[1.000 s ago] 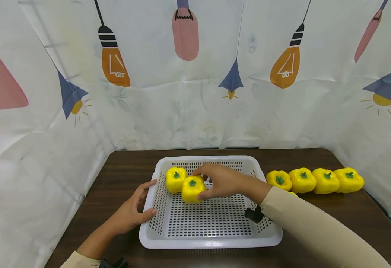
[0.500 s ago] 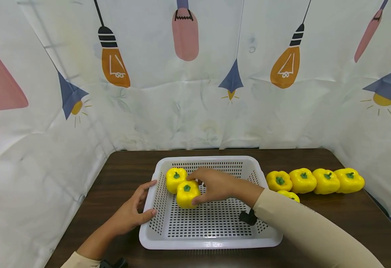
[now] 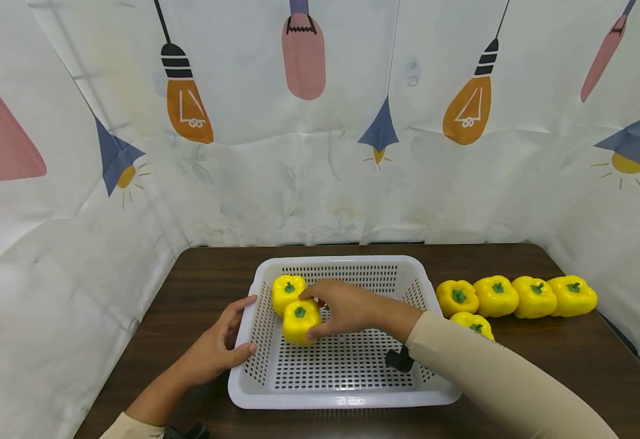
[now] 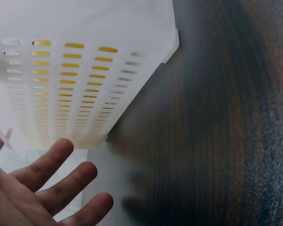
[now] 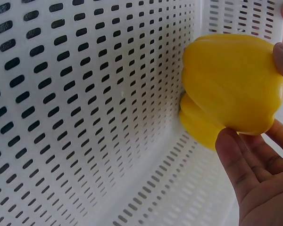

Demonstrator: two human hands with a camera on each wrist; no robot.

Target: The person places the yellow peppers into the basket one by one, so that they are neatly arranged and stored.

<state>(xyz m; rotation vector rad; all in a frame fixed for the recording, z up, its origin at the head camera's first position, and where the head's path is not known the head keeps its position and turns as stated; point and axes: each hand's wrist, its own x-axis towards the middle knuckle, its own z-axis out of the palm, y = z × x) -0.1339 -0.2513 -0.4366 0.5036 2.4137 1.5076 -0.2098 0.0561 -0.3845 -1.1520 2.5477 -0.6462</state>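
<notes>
My right hand (image 3: 344,306) grips a yellow bell pepper (image 3: 298,326) between thumb and fingers inside the white perforated basket (image 3: 347,399). In the right wrist view this held bell pepper (image 5: 231,80) appears a little above the basket floor, with another bell pepper (image 5: 200,122) behind it. That second bell pepper (image 3: 287,289) stands in the basket's far left corner, stem up. My left hand (image 3: 213,347) touches the basket's left rim with thumb and fingertips. From the left wrist, the left hand (image 4: 42,193) shows loosely spread fingers beside the slotted wall.
On the dark wooden table (image 3: 205,274), several yellow bell peppers (image 3: 495,296) stand in a row right of the basket. One more bell pepper (image 3: 476,323) lies in front of them, partly behind the right sleeve (image 3: 495,366). A printed white cloth (image 3: 298,195) surrounds the table.
My right hand has moved left and slightly nearer with the bell pepper, which now stands in front of the other one in the basket. The left hand stays at the rim.
</notes>
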